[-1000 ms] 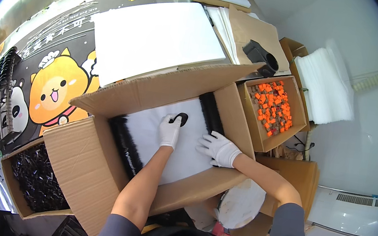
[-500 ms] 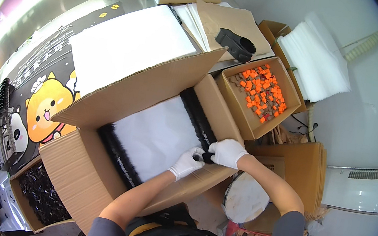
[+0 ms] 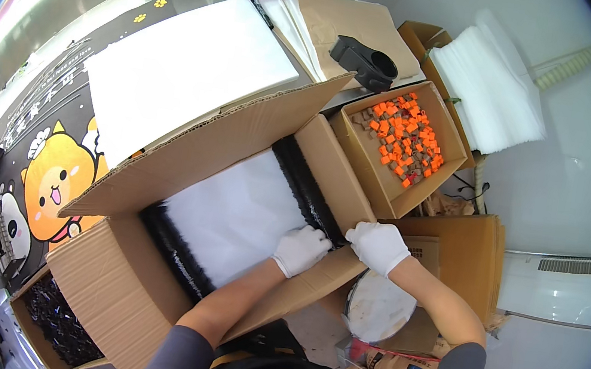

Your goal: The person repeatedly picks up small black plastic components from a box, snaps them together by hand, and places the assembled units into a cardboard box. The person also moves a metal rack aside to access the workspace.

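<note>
An open cardboard box (image 3: 139, 249) stands tilted before me, with a white sheet (image 3: 231, 209) laid inside. Two bands of black, bristly pieces run along opposite inner walls: a left black band (image 3: 173, 252) and a right black band (image 3: 303, 182). My left hand (image 3: 301, 251), in a white glove, is inside the box at the near end of the right band, its fingers curled down. Whatever lies under those fingers is hidden. At the box's near right corner, my right hand (image 3: 379, 247), also gloved in white, is closed over the rim.
A carton of orange and brown clips (image 3: 404, 139) sits beyond the box's right side. White sheets (image 3: 190, 72) and a black tape dispenser (image 3: 364, 63) lie behind it. Lower left is a carton of black pieces (image 3: 57, 321); a round white lid (image 3: 380, 310) is below my right hand.
My hands have moved apart; the black piece between them no longer shows. My right hand shifted right onto the box corner, and my left hand turned knuckles-up. The whole view slid slightly left.
</note>
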`<state>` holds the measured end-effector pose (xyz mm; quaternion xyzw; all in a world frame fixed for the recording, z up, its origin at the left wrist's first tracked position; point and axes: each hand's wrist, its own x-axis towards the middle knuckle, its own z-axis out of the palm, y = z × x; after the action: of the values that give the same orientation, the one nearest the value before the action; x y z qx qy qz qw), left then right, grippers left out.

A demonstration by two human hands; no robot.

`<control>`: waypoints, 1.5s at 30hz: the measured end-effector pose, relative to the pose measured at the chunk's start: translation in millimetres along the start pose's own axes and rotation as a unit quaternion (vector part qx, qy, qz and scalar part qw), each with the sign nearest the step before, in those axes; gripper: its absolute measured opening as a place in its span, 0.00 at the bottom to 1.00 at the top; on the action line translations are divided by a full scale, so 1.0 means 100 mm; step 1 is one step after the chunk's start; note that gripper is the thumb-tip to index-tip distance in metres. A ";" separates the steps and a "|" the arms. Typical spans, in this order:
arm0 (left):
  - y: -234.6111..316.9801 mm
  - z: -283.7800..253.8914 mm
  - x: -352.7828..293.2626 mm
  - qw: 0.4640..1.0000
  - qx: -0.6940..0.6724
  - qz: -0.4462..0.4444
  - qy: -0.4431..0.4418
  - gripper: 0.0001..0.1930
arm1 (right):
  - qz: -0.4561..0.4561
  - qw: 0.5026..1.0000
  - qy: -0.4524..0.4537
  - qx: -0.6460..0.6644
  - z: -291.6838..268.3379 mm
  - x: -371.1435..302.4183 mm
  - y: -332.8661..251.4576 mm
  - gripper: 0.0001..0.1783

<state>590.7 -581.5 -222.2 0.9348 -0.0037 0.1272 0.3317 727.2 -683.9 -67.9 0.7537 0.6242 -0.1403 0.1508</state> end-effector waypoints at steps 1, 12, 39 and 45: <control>0.00 -0.03 0.05 1.000 -0.006 0.027 -0.004 0.07 | -0.005 1.000 0.005 0.005 -0.02 0.03 0.02 0.05; 0.21 -0.18 0.62 0.990 0.012 -0.085 -0.115 0.14 | 0.020 0.999 0.021 0.033 -0.01 -0.15 0.02 0.05; -0.38 -1.57 -0.93 0.807 -0.284 -0.483 0.189 0.18 | 0.005 0.986 0.013 0.165 0.37 1.95 -0.64 0.16; -0.40 -1.47 -0.98 0.451 -0.702 -0.299 0.462 0.24 | -0.028 0.819 -0.057 0.571 0.22 1.67 -1.04 0.25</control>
<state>465.0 -466.9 -160.3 0.1311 0.3420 0.3878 0.8458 654.7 -524.6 -160.6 0.6774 0.4434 -0.5185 -0.2751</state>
